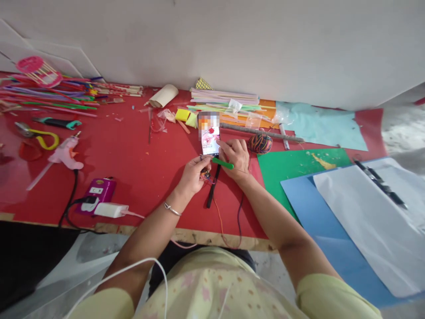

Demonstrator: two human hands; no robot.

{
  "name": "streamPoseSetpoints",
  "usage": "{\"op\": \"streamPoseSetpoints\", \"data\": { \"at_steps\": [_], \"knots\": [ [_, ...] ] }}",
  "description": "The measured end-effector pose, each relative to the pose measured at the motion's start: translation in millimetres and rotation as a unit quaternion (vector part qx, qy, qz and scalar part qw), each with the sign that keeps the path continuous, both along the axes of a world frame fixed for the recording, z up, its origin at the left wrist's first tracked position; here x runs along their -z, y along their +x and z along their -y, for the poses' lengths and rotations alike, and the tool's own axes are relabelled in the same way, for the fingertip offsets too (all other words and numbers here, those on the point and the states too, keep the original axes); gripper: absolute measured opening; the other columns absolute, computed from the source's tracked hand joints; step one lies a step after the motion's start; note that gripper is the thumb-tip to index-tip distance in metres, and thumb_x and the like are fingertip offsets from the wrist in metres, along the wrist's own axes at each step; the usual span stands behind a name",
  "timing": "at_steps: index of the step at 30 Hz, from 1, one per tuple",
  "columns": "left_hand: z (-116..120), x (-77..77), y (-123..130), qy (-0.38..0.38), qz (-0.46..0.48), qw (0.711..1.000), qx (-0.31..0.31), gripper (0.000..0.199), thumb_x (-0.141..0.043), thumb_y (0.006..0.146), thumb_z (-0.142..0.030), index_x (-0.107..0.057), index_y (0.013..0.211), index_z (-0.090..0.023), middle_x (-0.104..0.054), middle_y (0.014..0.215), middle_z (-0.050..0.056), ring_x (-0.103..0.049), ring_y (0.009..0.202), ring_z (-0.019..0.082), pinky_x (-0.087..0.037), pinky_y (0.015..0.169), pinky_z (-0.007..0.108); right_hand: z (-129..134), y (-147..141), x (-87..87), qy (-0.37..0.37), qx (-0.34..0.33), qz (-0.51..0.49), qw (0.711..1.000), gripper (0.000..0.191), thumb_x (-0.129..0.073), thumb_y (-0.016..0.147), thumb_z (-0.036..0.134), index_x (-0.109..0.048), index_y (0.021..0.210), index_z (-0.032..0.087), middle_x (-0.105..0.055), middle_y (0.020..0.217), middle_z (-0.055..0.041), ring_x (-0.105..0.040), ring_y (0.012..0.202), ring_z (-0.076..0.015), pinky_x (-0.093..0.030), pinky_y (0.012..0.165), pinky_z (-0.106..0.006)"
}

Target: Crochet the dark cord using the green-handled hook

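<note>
My left hand is closed in a pinch, with a small tangle of multicoloured yarn at its fingers. A narrow green stick reaches from its fingertips across the front of my right hand. The right hand's fingers are bent and partly apart, with one fingertip at the lit screen of a phone; part of the screen is blurred out. A black stick lies below the hands. Yarn strands hang down over the table edge. The multicoloured yarn ball sits right of my right hand.
On the red table lie a purple power socket with plugs, a pink glue gun, yellow-handled pliers, pipe cleaners, a cardboard tube, paper straws, a long grey stick and a blue folder.
</note>
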State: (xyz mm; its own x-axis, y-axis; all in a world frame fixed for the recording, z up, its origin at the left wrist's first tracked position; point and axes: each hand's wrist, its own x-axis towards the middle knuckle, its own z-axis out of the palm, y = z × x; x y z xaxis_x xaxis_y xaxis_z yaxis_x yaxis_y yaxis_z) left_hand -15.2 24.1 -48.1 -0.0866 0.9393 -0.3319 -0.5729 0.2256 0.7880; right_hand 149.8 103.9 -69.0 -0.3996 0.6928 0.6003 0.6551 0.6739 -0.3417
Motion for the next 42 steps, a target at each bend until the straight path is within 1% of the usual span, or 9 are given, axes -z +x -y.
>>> {"op": "streamPoseSetpoints", "data": {
  "at_steps": [6,8,11,14,18,24,29,34,42],
  "knots": [
    [-1,3.5,1,0.016,-0.026,1.0,0.003,0.029,-0.087,0.074,-0.039,-0.072,0.083,-0.016,-0.057,0.065,-0.002,-0.049,0.057,0.006,-0.033,0.05,0.017,-4,-5,1.4,0.009,0.016,0.036,0.999,0.043,-0.052,0.103,0.035,-0.066,0.143,0.028,-0.064,0.119,-0.0131,-0.056,0.111,-0.0313,-0.049,0.101,-0.051],
    [-2,4.5,1,0.017,-0.024,1.0,0.003,0.027,-0.086,0.074,-0.037,-0.073,0.084,-0.016,-0.057,0.064,-0.002,-0.048,0.057,0.006,-0.033,0.05,0.017,-4,-7,2.2,0.022,0.032,0.039,0.999,0.042,-0.053,0.103,0.036,-0.065,0.143,0.03,-0.064,0.127,-0.0126,-0.055,0.122,-0.033,-0.049,0.106,-0.053],
    [-3,4.2,2,0.017,-0.011,1.0,-0.003,0.028,-0.087,0.073,-0.036,-0.073,0.085,-0.015,-0.056,0.063,-0.002,-0.048,0.055,0.005,-0.032,0.05,0.017,-4,-10,2.6,0.043,0.045,0.046,0.997,0.041,-0.054,0.103,0.038,-0.064,0.143,0.032,-0.058,0.146,-0.0116,-0.044,0.144,-0.036,-0.044,0.115,-0.056],
    [-3,3.0,3,0.018,-0.003,1.0,-0.005,0.028,-0.087,0.072,-0.036,-0.073,0.083,-0.015,-0.055,0.062,-0.003,-0.046,0.054,0.005,-0.031,0.049,0.017,-2,-11,1.8,0.05,0.041,0.049,0.997,0.041,-0.057,0.102,0.039,-0.064,0.142,0.034,-0.051,0.158,-0.0089,-0.036,0.154,-0.0369,-0.042,0.118,-0.059],
    [-2,3.8,0,0.013,-0.002,1.0,0.019,0.026,-0.085,0.071,-0.035,-0.073,0.081,-0.015,-0.055,0.06,-0.002,-0.042,0.05,0.005,-0.026,0.046,0.019,1,-6,-0.3,0.03,-0.009,0.051,0.998,0.036,-0.064,0.098,0.038,-0.069,0.133,0.037,-0.051,0.161,-0.0034,-0.034,0.156,-0.0364,-0.041,0.119,-0.06],
    [-2,3.9,-6,-0.005,-0.001,0.998,0.062,0.027,-0.086,0.066,-0.032,-0.075,0.08,-0.012,-0.057,0.058,0.0,-0.046,0.049,0.006,-0.025,0.044,0.019,7,6,0.3,-0.004,-0.086,0.062,0.994,0.027,-0.068,0.095,0.046,-0.079,0.117,0.033,-0.052,0.163,-0.0022,-0.033,0.157,-0.0382,-0.034,0.122,-0.062],
    [-1,1.9,-8,-0.02,-0.006,0.996,0.084,0.027,-0.086,0.067,-0.032,-0.074,0.079,-0.012,-0.057,0.057,-0.001,-0.041,0.043,0.004,-0.019,0.041,0.02,7,9,3.0,0.004,-0.096,0.083,0.992,0.036,-0.065,0.097,0.052,-0.079,0.122,0.031,-0.046,0.168,-0.0025,-0.027,0.16,-0.0395,-0.031,0.123,-0.061],
    [0,1.5,-7,-0.019,-0.012,0.996,0.089,0.023,-0.084,0.068,-0.031,-0.071,0.075,-0.012,-0.056,0.057,-0.001,-0.042,0.044,0.005,-0.021,0.043,0.021,5,5,3.8,0.007,-0.11,0.111,0.988,0.045,-0.06,0.099,0.056,-0.072,0.136,0.034,-0.039,0.172,-0.002,-0.024,0.161,-0.0406,-0.03,0.123,-0.06],
    [-1,4.0,-7,-0.013,-0.01,0.996,0.088,0.019,-0.081,0.071,-0.029,-0.072,0.075,-0.013,-0.056,0.058,0.0,-0.044,0.047,0.006,-0.023,0.044,0.022,2,1,7.9,0.031,-0.113,0.114,0.987,0.052,-0.062,0.097,0.059,-0.066,0.143,0.034,-0.038,0.172,-0.004,-0.026,0.16,-0.0415,-0.033,0.121,-0.061]
  ]
}}
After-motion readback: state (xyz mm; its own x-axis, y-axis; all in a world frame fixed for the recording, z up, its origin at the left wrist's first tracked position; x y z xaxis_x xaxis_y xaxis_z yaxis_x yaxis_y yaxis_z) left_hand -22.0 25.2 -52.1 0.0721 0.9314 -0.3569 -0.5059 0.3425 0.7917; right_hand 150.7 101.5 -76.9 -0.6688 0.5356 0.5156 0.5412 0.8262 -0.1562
